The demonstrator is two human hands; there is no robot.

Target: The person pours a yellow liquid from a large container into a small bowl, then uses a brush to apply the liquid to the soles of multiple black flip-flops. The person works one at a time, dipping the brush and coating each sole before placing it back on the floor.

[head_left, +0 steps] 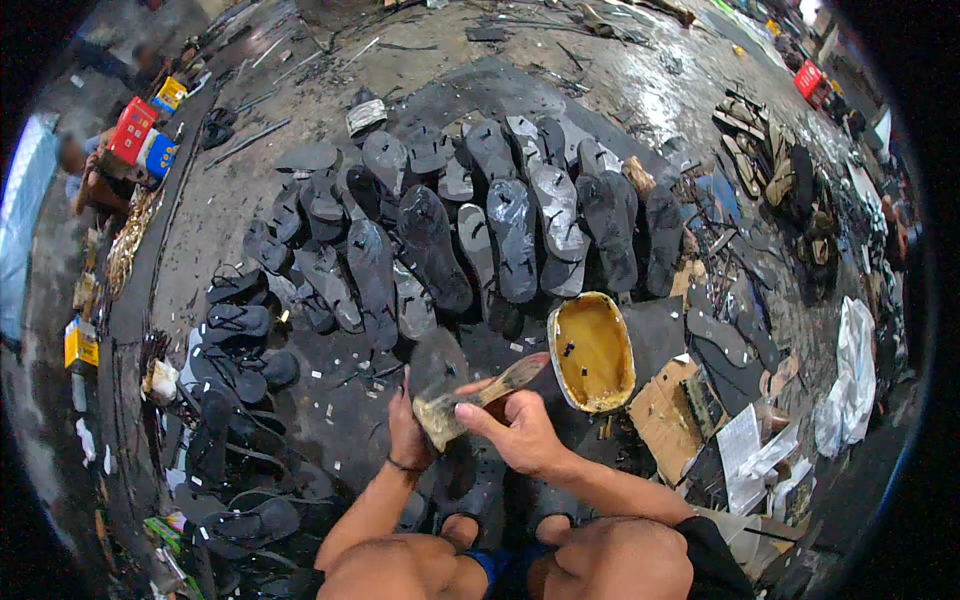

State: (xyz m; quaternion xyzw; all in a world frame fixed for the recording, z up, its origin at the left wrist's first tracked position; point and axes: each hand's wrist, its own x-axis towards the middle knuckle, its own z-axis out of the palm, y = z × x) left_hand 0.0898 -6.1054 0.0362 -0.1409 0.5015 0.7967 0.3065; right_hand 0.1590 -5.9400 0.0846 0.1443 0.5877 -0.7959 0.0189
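My left hand (406,432) is closed on a dark shoe sole (438,360), held up with its rounded end pointing away from me. My right hand (522,436) grips a flat paintbrush (512,378) by its wooden handle. Its pale, glue-caked bristles lie against the near part of the sole. Just right of the brush stands an oval tub (622,385) with a pale, crusted rim, holding amber glue and a few small dark bits. The fingertips of my left hand are partly hidden behind the sole.
Beyond my hands, several dark soles (432,245) lie in overlapping rows. Strapped sandals (250,520) are heaped at left. Cardboard (662,425), paper and a clear plastic bag (846,380) lie at right. Tan-strapped sandals (765,150) sit far right. Another person (95,185) is at far left.
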